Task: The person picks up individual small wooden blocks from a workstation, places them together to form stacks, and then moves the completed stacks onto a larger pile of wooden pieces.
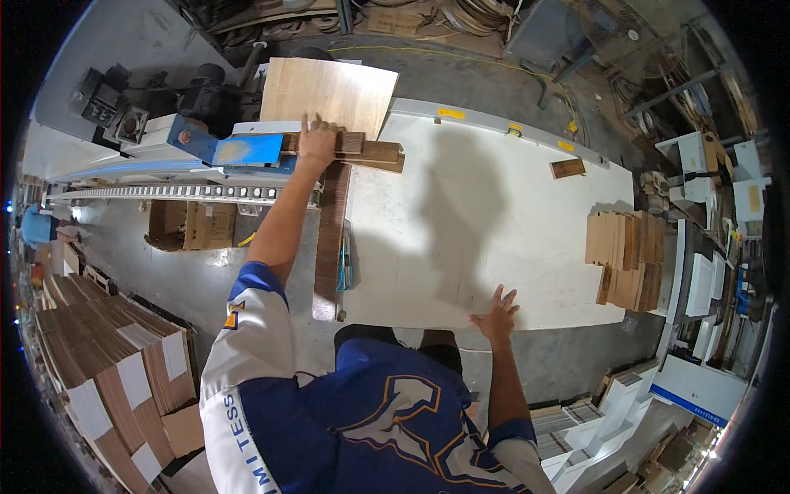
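My left hand (319,144) lies across short brown wooden strips (374,155) at the feed end of a machine, its fingers reaching over their far side. The strips lie beside the blue plate (247,151) of that machine, and my hand hides part of them. Just beyond my fingers is a light wood-grain panel (329,90). At the near edge of a white worktable (395,280), my right hand (496,318) has its fingers spread and holds nothing.
Stacked brown wooden pieces (625,259) stand at the table's right end. One small brown piece (568,169) lies near the grey rail (494,123) along the far edge. Panel stacks (115,370) stand at lower left, near a cardboard box (193,225).
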Tool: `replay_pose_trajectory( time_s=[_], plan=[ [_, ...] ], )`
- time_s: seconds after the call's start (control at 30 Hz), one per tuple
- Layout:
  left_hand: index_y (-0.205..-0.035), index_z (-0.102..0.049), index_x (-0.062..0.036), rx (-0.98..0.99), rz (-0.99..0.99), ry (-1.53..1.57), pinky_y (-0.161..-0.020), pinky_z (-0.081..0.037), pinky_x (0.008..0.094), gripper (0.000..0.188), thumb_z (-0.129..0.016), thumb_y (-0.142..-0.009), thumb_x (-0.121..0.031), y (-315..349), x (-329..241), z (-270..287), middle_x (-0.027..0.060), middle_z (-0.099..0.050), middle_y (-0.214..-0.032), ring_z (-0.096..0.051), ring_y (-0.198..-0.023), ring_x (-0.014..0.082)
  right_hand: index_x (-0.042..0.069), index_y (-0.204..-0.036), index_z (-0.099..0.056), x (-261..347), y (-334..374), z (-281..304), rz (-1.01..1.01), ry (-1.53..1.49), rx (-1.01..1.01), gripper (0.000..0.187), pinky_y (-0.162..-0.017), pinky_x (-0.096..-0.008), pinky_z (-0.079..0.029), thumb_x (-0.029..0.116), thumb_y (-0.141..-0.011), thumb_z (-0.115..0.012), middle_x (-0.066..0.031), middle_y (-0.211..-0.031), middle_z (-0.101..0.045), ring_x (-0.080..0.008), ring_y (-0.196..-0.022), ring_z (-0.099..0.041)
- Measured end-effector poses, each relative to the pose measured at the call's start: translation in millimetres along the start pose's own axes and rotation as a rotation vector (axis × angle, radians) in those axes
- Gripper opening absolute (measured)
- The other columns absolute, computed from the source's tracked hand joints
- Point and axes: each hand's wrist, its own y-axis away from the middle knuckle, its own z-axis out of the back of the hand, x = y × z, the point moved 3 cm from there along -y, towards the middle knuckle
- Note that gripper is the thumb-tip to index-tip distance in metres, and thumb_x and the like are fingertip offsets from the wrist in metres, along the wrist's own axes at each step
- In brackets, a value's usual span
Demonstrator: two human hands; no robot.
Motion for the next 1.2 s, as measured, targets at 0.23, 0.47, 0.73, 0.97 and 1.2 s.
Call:
replay_pose_trajectory(
  time_s=[0.23, 0.47, 0.73, 0.97, 1.2],
  plan=[
    [-0.148, -0.057, -0.0202, -0.057, -0.316, 0.282, -0.126, -0.034, 0.0447, 0.071, -0.086, -0.085, -0.033, 4, -77, 0, 0.0075, -0.058, -0.152, -0.052, -0.143, 0.0287, 0.023, -0.171, -0.002, -5, 2, -6, 0.000, -0.023, -0.003, 0.142, -0.105, -0.0622, -0.053, 0.052, -0.068, -0.096, -0.0273, -0.175, -0.002, -0.0666, -0.149, -0.022],
    [-0.144, -0.062, -0.0202, -0.028, -0.393, 0.347, -0.113, -0.046, 0.0471, 0.069, -0.087, -0.081, -0.031, 63, -146, -14, 0.0084, -0.063, -0.143, -0.058, -0.135, 0.0314, 0.023, -0.171, -0.004, -5, 10, -1, -0.028, -0.048, 0.010, 0.141, -0.108, -0.0612, -0.052, 0.052, -0.067, -0.095, -0.0267, -0.175, -0.003, -0.0669, -0.149, -0.022],
    [-0.138, -0.065, -0.0175, -0.132, -0.427, 0.607, -0.101, -0.050, 0.0511, 0.072, -0.092, -0.072, -0.030, 103, -166, -25, 0.0102, -0.067, -0.125, -0.063, -0.119, 0.0337, 0.022, -0.171, -0.007, -8, 4, -3, -0.038, -0.002, 0.000, 0.139, -0.112, -0.0592, -0.048, 0.052, -0.067, -0.096, -0.0272, -0.175, -0.003, -0.0660, -0.149, -0.024],
    [-0.150, -0.057, -0.0215, -0.137, -0.382, 0.379, -0.120, -0.042, 0.0469, 0.071, -0.084, -0.085, -0.022, 31, -111, -12, 0.0067, -0.059, -0.150, -0.054, -0.139, 0.0307, 0.023, -0.171, -0.004, -7, 5, -3, 0.003, -0.010, -0.038, 0.139, -0.107, -0.0592, -0.052, 0.052, -0.069, -0.095, -0.0288, -0.174, -0.003, -0.0668, -0.149, -0.023],
    [-0.142, -0.063, -0.0193, -0.056, -0.419, 0.472, -0.116, -0.046, 0.0460, 0.066, -0.085, -0.080, -0.018, 39, -130, -5, 0.0100, -0.062, -0.145, -0.058, -0.133, 0.0337, 0.022, -0.171, -0.006, -9, 7, -6, -0.006, -0.024, -0.027, 0.141, -0.106, -0.0604, -0.053, 0.050, -0.067, -0.097, -0.0284, -0.174, -0.006, -0.0665, -0.148, -0.026]
  ],
)
